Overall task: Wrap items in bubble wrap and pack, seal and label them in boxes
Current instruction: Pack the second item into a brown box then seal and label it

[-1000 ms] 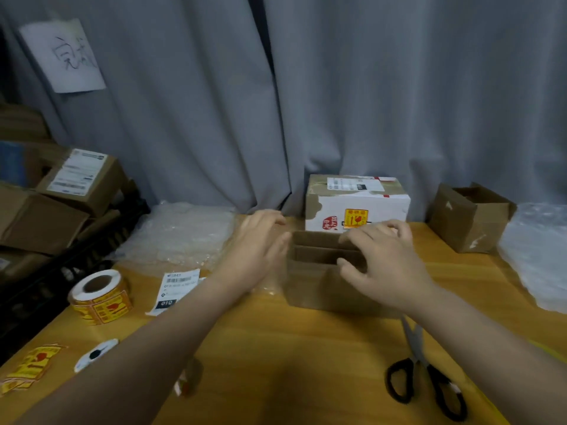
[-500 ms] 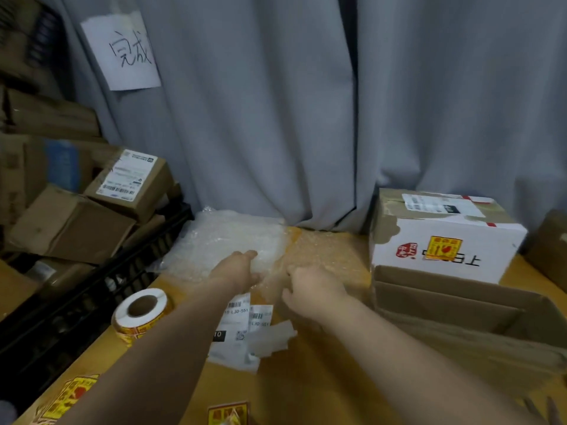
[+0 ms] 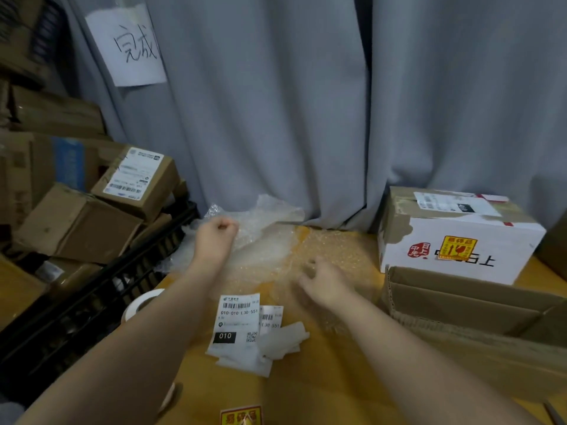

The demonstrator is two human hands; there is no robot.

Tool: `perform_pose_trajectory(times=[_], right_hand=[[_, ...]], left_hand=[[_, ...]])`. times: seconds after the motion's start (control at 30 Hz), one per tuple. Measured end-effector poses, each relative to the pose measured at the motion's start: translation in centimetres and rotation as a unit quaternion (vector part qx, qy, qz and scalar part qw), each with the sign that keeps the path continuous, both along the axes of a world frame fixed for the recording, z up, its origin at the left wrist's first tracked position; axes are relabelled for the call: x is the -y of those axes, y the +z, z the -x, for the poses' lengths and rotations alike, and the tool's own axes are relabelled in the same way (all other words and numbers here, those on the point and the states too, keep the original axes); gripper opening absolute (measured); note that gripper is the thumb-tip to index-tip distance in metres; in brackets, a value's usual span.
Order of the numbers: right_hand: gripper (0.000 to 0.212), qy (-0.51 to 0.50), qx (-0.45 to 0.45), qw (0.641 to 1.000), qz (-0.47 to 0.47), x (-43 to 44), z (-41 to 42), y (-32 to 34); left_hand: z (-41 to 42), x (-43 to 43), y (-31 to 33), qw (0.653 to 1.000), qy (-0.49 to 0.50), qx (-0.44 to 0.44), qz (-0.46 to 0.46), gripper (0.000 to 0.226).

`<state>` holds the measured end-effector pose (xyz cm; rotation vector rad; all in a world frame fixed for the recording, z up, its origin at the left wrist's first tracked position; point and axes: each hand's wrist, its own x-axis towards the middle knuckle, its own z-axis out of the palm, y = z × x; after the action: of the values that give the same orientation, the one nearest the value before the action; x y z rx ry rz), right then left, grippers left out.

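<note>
Two hands on bubble wrap (image 3: 270, 240) at twelve o'clock: left hand (image 3: 214, 239) fingers clamped on it; right hand (image 3: 325, 286) fingers curled, grip unclear. Step, likely: fetching a sheet. Next: separate one layer, pull clear.

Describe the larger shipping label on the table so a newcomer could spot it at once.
Start at the yellow wooden table, on the near side of the bubble wrap. The shipping label lies flat there. Unlike the smaller slip at its right, it carries a black block reading 010.
</note>
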<state>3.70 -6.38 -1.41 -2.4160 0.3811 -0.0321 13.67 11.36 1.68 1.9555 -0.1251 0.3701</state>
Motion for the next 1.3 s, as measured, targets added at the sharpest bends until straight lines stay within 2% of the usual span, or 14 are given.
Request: perform_pose_trajectory(times=[0.1,0.17,0.23,0.3,0.4,0.53,0.63,0.73,0.83,0.9,0.97,1.17,1.2,1.3], right_hand=[[0.056,-0.045,0.128,0.952,-0.273,-1.3,0.4,3.8],[0.066,-0.060,0.129,0.851,-0.505,-1.5,0.5,7.4],[0.083,-0.025,0.122,0.774,-0.620,-0.7,1.0,10.8],[0.088,-0.022,0.151,0.756,-0.636,0.6,2.1,13.0],[0.037,-0.100,0.254,0.798,-0.537,3.6,4.4,14.1],[0.035,-0.022,0.307,0.832,-0.462,8.4,9.5,14.1],[0.033,0.027,0.300,0.821,-0.484,11.7,14.0,13.9],[0.031,0.025,0.296,0.801,-0.520,14.6,17.2,13.4],[0.028,0.000,0.287,0.807,-0.516,16.9,19.5,13.3],[0.029,-0.005,0.284,0.818,-0.501,18.0,20.8,13.4],[0.037,-0.009,0.295,0.808,-0.510,19.0,21.8,13.7],[0.021,-0.008,0.315,0.686,-0.656,21.2,22.3,13.8],[0.026,-0.007,0.317,0.678,-0.663,21.5,22.2,13.6],[0.017,-0.096,0.346,0.681,-0.638,22.1,21.3,12.9]], left_hand=[[2.4,0.3,3.3,0.987,-0.029,0.139,0.070,0.006],[4.7,1.0,5.2,0.968,-0.087,0.228,0.054,0.005],[6.9,2.1,6.2,0.936,-0.154,0.316,-0.023,0.008],[8.7,3.3,6.4,0.895,-0.222,0.363,-0.133,0.016],[11.0,4.8,6.8,0.885,-0.279,0.315,-0.198,0.026],[12.7,6.3,8.4,0.941,-0.140,0.304,-0.037,0.065],[13.2,8.0,9.6,0.988,-0.134,0.045,0.057,0.104],[13.9,10.5,9.0,0.923,-0.307,-0.184,0.142,0.102],[14.5,13.2,8.1,0.841,-0.442,-0.254,0.180,0.105],[15.1,14.9,8.4,0.815,-0.475,-0.274,0.186,0.118],[15.7,16.2,8.7,0.816,-0.480,-0.256,0.194,0.113],[16.3,19.2,8.5,0.863,-0.415,-0.209,0.200,0.110],[16.1,19.5,8.4,0.865,-0.409,-0.205,0.206,0.103],[16.8,19.9,8.7,0.866,-0.416,-0.181,0.209,0.046]])
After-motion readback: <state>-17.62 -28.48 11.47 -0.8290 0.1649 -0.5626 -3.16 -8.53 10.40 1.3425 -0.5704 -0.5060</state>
